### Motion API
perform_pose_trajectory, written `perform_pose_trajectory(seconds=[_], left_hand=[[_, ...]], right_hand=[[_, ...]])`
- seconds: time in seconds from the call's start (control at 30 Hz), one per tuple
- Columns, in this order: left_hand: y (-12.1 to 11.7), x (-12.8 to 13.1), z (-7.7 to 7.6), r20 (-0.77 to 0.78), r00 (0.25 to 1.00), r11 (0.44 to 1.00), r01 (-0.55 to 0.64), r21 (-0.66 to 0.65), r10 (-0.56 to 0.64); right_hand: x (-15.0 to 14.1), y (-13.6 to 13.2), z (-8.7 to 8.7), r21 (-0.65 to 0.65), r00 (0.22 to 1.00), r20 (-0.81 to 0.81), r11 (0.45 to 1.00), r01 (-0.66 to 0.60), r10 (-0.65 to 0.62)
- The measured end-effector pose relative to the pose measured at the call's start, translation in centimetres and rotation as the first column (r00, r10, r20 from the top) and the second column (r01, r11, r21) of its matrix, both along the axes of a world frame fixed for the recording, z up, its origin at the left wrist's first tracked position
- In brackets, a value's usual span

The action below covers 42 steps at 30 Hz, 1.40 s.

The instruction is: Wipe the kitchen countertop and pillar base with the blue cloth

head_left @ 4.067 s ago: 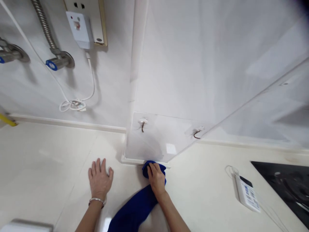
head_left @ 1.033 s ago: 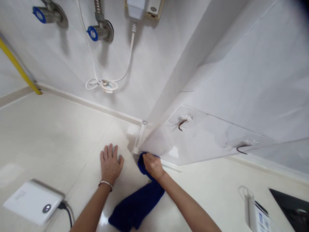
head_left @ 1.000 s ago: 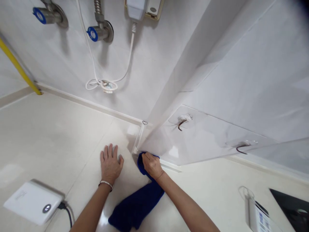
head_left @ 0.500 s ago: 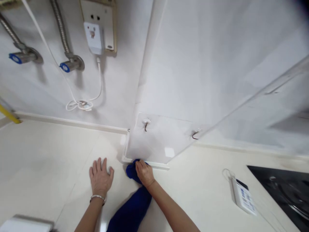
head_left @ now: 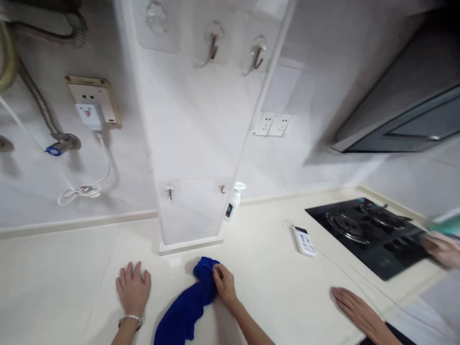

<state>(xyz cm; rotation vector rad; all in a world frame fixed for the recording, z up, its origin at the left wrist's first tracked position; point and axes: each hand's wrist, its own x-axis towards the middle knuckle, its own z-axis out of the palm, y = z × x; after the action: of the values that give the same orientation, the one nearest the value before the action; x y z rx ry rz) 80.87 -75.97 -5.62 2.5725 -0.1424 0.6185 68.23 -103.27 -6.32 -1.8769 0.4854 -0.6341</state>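
My right hand (head_left: 224,283) pinches one end of a blue cloth (head_left: 185,306) on the cream countertop (head_left: 266,287). The rest of the cloth trails over the counter toward me, between my two arms. My left hand (head_left: 134,290), with a silver bangle at its wrist, lies flat on the counter with fingers spread and holds nothing. Beyond the cloth, the foot of a white tiled pillar (head_left: 190,247) meets the counter.
Hooks (head_left: 170,191) are stuck on the pillar. A white spray bottle (head_left: 233,203) stands behind it. At right are a corded white device (head_left: 304,241), a black gas hob (head_left: 359,230) and a co-worker's hands (head_left: 354,306). A plugged-in adapter (head_left: 89,116) and valve (head_left: 59,147) are on the left wall.
The view has swung right and up, bringing in the hob, range hood and co-worker's hands. My right hand and the cloth have drawn back from the pillar's base.
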Motion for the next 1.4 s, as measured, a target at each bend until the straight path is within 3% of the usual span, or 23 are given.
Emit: perform_pose_trajectory(seconds=[0.07,0.13,0.2,0.3,0.4,0.47,0.53,0.57,0.6,0.63,0.73,0.8,0.9,0.93,1.0,1.1,1.17,1.27,1.4], left_hand=[[-1.4,-1.0,0.4,-0.063,0.980,0.973,0.180,-0.144,-0.190],[-4.0,-2.9,0.8,-0.138,0.893,0.879,0.377,-0.291,-0.429],[-7.0,-5.3,1.2,-0.194,0.794,0.794,0.486,-0.366,-0.576],[-10.5,-9.0,1.6,-0.236,0.721,0.747,0.556,-0.365,-0.651],[-11.4,-11.3,2.1,-0.367,0.651,0.748,0.570,-0.341,-0.664],[-11.1,-12.2,2.8,-0.504,0.480,0.686,0.609,-0.397,-0.718],[-10.9,-12.8,3.7,-0.603,0.210,0.570,0.651,-0.501,-0.770],[-10.9,-13.2,4.2,-0.623,0.114,0.528,0.659,-0.536,-0.774],[-11.1,-13.6,4.7,-0.629,0.074,0.510,0.661,-0.551,-0.774],[-11.4,-14.0,5.2,-0.624,0.088,0.515,0.659,-0.548,-0.777],[-12.7,-15.3,6.5,-0.516,0.237,0.537,0.620,-0.572,-0.823],[-13.5,-15.9,6.9,-0.397,0.207,0.438,0.588,-0.680,-0.894],[-14.2,-16.1,6.6,-0.246,0.066,0.246,0.485,-0.839,-0.967],[-14.2,-16.0,6.2,-0.221,0.043,0.217,0.433,-0.875,-0.974],[-14.2,-15.5,5.0,-0.253,0.080,0.265,0.311,-0.913,-0.964],[-13.4,-14.7,2.7,-0.434,0.205,0.460,0.102,-0.882,-0.877],[-12.7,-14.3,1.6,-0.514,0.261,0.534,0.006,-0.846,-0.817],[-12.0,-13.9,1.3,-0.545,0.292,0.566,-0.015,-0.824,-0.786],[-11.7,-12.5,3.7,-0.556,0.290,0.586,0.019,-0.810,-0.779]], right_hand=[[-1.4,0.0,0.3,0.142,1.000,0.006,0.990,0.019,-0.020],[-2.4,0.2,0.6,0.267,0.999,0.011,0.963,0.044,-0.048],[-3.3,0.7,0.8,0.361,0.996,0.017,0.930,0.074,-0.085],[-4.7,1.5,1.5,0.435,0.989,0.035,0.893,0.114,-0.143],[-6.3,1.8,2.9,0.465,0.970,0.072,0.868,0.174,-0.233],[-7.3,1.7,4.2,0.480,0.941,0.104,0.845,0.237,-0.322],[-8.3,1.5,5.5,0.495,0.907,0.133,0.819,0.289,-0.400],[-8.8,1.5,6.2,0.507,0.893,0.144,0.807,0.303,-0.426],[-9.2,1.5,6.8,0.528,0.883,0.149,0.791,0.310,-0.445],[-9.6,1.6,7.3,0.556,0.877,0.152,0.773,0.306,-0.456],[-10.6,2.1,8.4,0.627,0.891,0.150,0.738,0.249,-0.428],[-11.0,2.6,8.9,0.609,0.921,0.148,0.767,0.203,-0.361],[-11.0,3.2,9.0,0.522,0.960,0.133,0.841,0.144,-0.247],[-10.9,3.3,8.9,0.501,0.970,0.125,0.857,0.120,-0.209],[-10.6,3.3,8.3,0.472,0.982,0.100,0.877,0.093,-0.158],[-10.0,2.8,7.2,0.394,0.980,0.055,0.906,0.154,-0.191],[-9.7,2.4,6.6,0.384,0.990,0.017,0.915,0.124,-0.141],[-9.1,1.9,6.2,0.495,0.992,-0.037,0.865,-0.088,0.123],[-8.1,1.0,6.7,0.596,0.943,-0.053,0.768,-0.234,0.328]])
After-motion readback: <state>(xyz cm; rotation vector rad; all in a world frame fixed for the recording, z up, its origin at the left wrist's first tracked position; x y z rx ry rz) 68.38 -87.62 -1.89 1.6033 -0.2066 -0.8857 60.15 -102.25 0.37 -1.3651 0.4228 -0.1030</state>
